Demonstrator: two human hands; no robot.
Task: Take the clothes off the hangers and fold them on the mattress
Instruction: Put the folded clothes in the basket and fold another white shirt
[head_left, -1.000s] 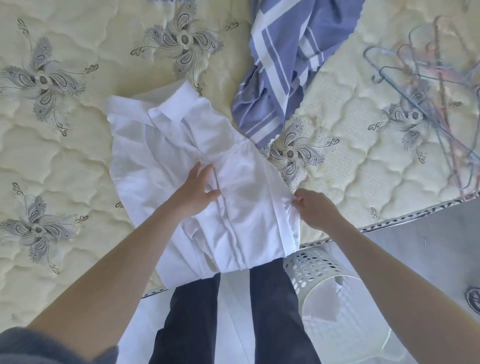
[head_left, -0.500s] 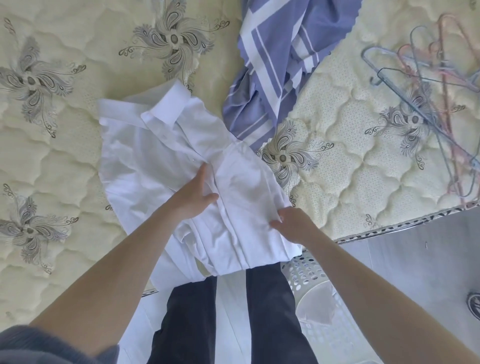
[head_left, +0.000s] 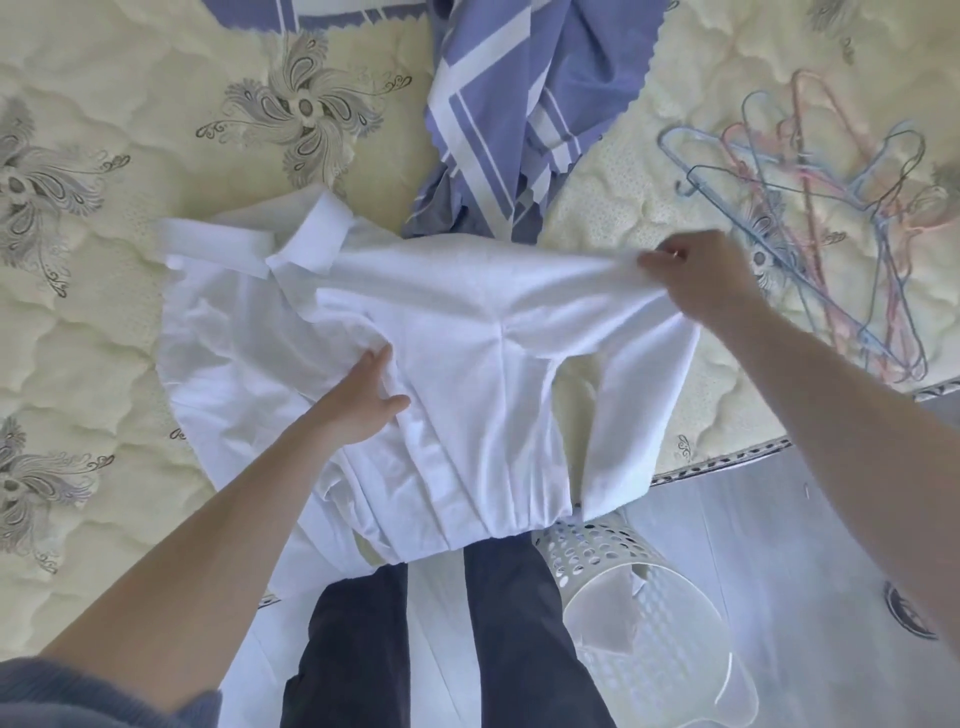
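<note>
A white collared shirt (head_left: 452, 332) lies on the cream quilted mattress (head_left: 104, 338), collar at the upper left and hem hanging over the near edge. My left hand (head_left: 363, 400) presses flat on the shirt's middle, fingers straight. My right hand (head_left: 701, 280) pinches the shirt's right side and holds it lifted and stretched out to the right above the mattress. Under that raised cloth a gap shows the mattress.
A blue and white striped cloth (head_left: 519, 104) lies crumpled beyond the shirt. Several empty wire hangers (head_left: 831, 218) are piled at the right of the mattress. A white perforated laundry basket (head_left: 649, 613) stands on the floor by my dark-trousered legs (head_left: 509, 634).
My right hand has pulled the shirt's right side from the near edge up and out to the right. My left hand has stayed pressed on the shirt's middle.
</note>
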